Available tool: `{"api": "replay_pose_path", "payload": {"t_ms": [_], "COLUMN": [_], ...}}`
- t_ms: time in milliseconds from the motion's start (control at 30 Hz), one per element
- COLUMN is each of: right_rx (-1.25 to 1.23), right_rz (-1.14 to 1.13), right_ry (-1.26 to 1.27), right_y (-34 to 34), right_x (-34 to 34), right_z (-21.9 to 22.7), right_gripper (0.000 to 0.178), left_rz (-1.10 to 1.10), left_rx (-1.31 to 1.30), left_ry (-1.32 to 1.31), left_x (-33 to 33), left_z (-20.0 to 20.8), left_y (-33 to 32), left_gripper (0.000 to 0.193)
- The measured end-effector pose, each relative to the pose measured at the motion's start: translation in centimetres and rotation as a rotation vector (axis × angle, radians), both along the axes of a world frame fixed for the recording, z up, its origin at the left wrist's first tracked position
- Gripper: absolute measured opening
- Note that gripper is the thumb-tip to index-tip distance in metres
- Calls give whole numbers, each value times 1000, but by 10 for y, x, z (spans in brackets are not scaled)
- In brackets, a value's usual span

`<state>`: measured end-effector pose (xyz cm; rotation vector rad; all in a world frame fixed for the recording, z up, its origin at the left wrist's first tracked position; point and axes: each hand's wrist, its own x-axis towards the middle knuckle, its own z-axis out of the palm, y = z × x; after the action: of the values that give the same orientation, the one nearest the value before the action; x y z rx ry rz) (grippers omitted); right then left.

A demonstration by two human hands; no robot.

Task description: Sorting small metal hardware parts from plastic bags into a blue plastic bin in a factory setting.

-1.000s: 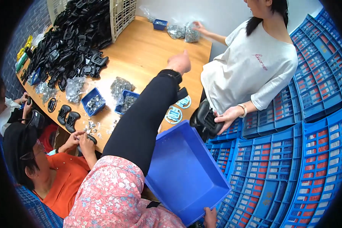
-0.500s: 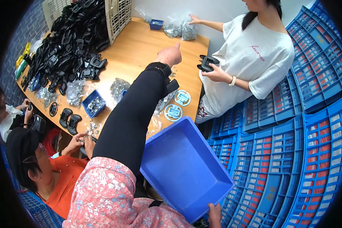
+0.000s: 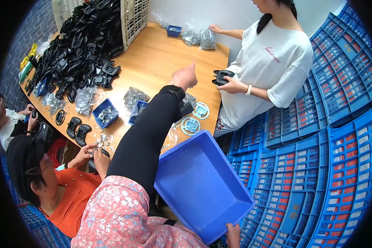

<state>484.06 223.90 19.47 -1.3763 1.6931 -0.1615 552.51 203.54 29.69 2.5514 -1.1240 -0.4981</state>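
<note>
My left arm, in a black sleeve, reaches out over the wooden table. At its end my left hand [image 3: 184,78] holds nothing; its index finger is stretched out, pointing away from me, and the other fingers look curled. At the lower right my right hand [image 3: 233,235] grips the near rim of a large blue plastic bin [image 3: 206,184], which is tilted, its inside facing up. Two light-blue round plastic pieces [image 3: 191,126] lie between the bin and my left forearm. Bags of small metal parts [image 3: 135,99] lie left of that forearm, beside a small blue tray [image 3: 105,113].
Black game-controller-shaped parts [image 3: 76,53] form a heap at the far left, beside a beige crate [image 3: 134,22]. A person in white [image 3: 273,62] stands at right with a controller; one in orange [image 3: 66,190] works at left. Blue crates [image 3: 293,177] are stacked at right.
My left hand has lowered slightly in the picture, still pointing. The person in white has shifted a little left with the controller. The bin stays in my right hand.
</note>
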Motion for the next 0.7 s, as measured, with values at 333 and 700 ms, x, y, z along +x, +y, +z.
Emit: {"api": "replay_pose_path", "payload": {"t_ms": [333, 700], "right_rx": [50, 69], "right_rz": [-229, -258], "right_ry": [-331, -260], "right_y": [-5, -1], "right_x": [-5, -11], "right_z": [-21, -34], "right_gripper": [54, 39], "left_rz": [218, 261], "left_rx": [-676, -303], "left_ry": [419, -1], "left_x": [8, -41], "left_z": [-134, -170], "left_y": [80, 131], "left_gripper": [35, 43]}}
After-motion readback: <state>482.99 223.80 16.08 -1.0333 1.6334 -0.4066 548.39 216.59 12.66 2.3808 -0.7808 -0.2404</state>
